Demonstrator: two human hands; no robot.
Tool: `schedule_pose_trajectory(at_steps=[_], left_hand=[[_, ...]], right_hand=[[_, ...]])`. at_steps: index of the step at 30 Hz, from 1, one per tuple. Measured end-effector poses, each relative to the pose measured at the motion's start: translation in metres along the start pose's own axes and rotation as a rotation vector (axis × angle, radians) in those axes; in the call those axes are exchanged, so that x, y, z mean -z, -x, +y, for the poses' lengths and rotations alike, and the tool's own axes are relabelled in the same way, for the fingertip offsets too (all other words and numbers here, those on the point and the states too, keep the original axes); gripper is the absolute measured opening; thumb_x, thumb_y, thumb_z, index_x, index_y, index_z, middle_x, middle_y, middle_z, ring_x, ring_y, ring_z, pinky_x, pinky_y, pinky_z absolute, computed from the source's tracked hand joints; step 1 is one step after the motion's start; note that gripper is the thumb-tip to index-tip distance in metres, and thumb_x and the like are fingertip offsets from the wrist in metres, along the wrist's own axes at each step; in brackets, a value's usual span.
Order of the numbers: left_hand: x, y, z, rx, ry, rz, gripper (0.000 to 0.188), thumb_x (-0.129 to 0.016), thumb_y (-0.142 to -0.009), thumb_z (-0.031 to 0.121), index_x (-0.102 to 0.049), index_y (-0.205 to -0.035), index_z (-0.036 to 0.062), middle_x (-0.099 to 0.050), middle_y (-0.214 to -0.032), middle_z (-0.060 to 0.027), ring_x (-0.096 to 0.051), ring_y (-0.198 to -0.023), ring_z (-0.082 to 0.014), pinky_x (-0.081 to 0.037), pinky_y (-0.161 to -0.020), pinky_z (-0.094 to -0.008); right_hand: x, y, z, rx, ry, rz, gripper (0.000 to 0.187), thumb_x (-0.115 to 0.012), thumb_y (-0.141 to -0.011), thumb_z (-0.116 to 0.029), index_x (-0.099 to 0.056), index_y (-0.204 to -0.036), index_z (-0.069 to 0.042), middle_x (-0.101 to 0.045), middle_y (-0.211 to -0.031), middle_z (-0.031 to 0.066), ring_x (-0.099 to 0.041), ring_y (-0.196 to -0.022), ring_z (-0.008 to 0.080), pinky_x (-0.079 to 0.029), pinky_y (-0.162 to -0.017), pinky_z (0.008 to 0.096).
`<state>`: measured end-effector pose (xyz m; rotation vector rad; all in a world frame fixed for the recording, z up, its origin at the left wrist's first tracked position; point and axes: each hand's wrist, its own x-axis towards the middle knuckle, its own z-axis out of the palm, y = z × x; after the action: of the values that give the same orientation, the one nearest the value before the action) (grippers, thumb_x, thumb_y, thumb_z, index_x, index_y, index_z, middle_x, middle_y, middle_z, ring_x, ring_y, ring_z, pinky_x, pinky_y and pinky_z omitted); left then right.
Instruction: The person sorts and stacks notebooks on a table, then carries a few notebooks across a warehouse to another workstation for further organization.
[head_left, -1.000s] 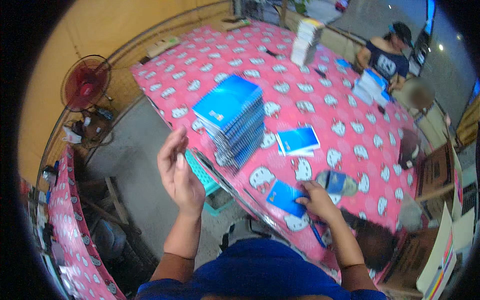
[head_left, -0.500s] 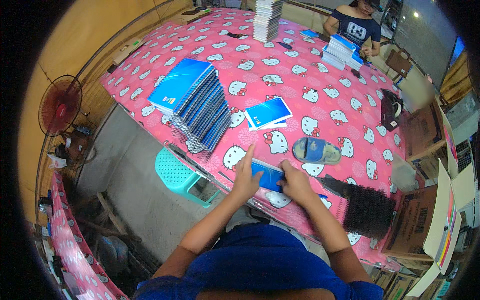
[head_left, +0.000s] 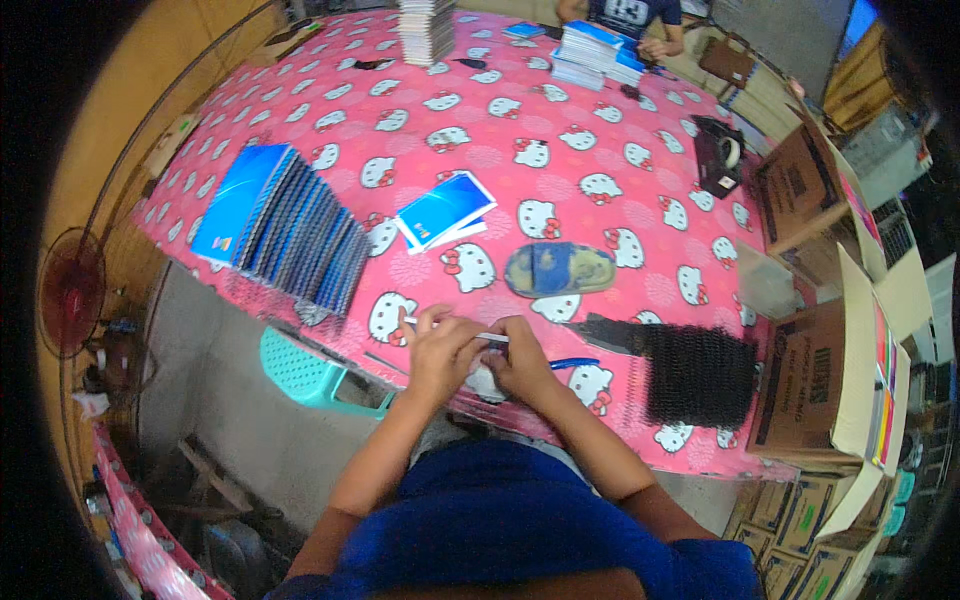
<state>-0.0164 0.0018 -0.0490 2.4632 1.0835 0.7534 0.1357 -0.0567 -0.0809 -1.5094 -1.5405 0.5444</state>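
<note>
Had the left hand [head_left: 440, 352] and right hand [head_left: 522, 364] close together at the near edge of the pink-covered table [head_left: 650, 285], right at the centre of the clock! Held a thin pale-edged pad [head_left: 494, 338] there between the fingers [head_left: 436, 325], nearly edge-on and mostly covered. Closed the left hand round the nine o'clock side, with fingers bent over and only narrowly apart. Gripped the three o'clock side with the right hand, fingers curled in tight! Could not tell the exact spot of the hidden fingertips. Out around the dial, had a tall stack of blue spiral notebooks [head_left: 290, 230] at ten o'clock, loose overlapping booklets [head_left: 445, 210] between eleven and twelve, and a blue and grey sandal [head_left: 560, 270] between one and two! Had a curved blue strip [head_left: 576, 363] just beside the right hand at three, then black coils [head_left: 700, 375] farther along and brown cartons [head_left: 805, 385] beyond. Saw a person [head_left: 612, 14] at one o'clock, behind blue-covered booklets [head_left: 585, 55].
</note>
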Motion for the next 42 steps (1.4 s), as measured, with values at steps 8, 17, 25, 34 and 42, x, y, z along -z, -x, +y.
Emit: schedule_pose_trajectory(at_steps=[8,17,25,34,42], left_hand=[[0.001,-0.001,0.015,0.012,0.095,0.040,0.014,-0.074,-0.072,0.023,-0.073,-0.084,0.0174,-0.066,-0.082,0.0039,-0.052,-0.086,-0.0193,-0.028,-0.086,-0.0515],[0.007,0.001,0.017,0.049,0.196,0.036,0.018,-0.075,-0.071,0.029,-0.073,-0.085,0.0175,-0.066,-0.087,0.0046,-0.052,-0.090,-0.0175,-0.019,-0.097,-0.0586],[-0.001,0.005,0.019,0.034,0.157,0.078,0.016,-0.076,-0.070,0.029,-0.073,-0.082,0.0179,-0.066,-0.085,0.0049,-0.052,-0.091,-0.0174,-0.020,-0.095,-0.0573],[-0.015,0.018,-0.004,0.018,0.149,0.153,0.020,-0.075,-0.071,0.036,-0.073,-0.083,0.0202,-0.067,-0.085,0.0047,-0.055,-0.089,-0.0163,-0.029,-0.086,-0.0485],[-0.005,0.014,0.017,0.039,0.139,0.040,0.022,-0.065,-0.080,0.040,-0.071,-0.091,0.0214,-0.064,-0.090,0.0056,-0.052,-0.097,-0.0162,-0.020,-0.096,-0.0618]], right_hand=[[0.146,0.041,0.013,-0.746,0.750,0.180,0.031,-0.066,-0.077,-0.016,-0.059,-0.103,-0.001,-0.063,-0.097,0.0190,-0.061,-0.092,0.0360,-0.048,-0.077,0.0449],[0.074,0.019,-0.026,-0.025,0.004,0.009,0.021,-0.070,-0.075,-0.010,-0.070,-0.095,-0.003,-0.063,-0.087,0.0132,-0.062,-0.079,0.0248,-0.049,-0.070,0.0320],[0.078,0.006,-0.024,-0.034,0.000,0.026,0.016,-0.071,-0.071,-0.005,-0.070,-0.087,-0.003,-0.063,-0.083,0.0111,-0.062,-0.077,0.0236,-0.049,-0.066,0.0324],[0.065,-0.004,-0.015,0.130,0.210,-0.047,0.009,-0.066,-0.069,-0.006,-0.063,-0.078,-0.006,-0.060,-0.078,0.0115,-0.057,-0.075,0.0301,-0.044,-0.070,0.0389],[0.069,0.000,-0.005,0.059,0.029,-0.065,0.019,-0.071,-0.066,-0.004,-0.060,-0.080,-0.001,-0.056,-0.077,0.0092,-0.053,-0.069,0.0173,-0.043,-0.061,0.0299]])
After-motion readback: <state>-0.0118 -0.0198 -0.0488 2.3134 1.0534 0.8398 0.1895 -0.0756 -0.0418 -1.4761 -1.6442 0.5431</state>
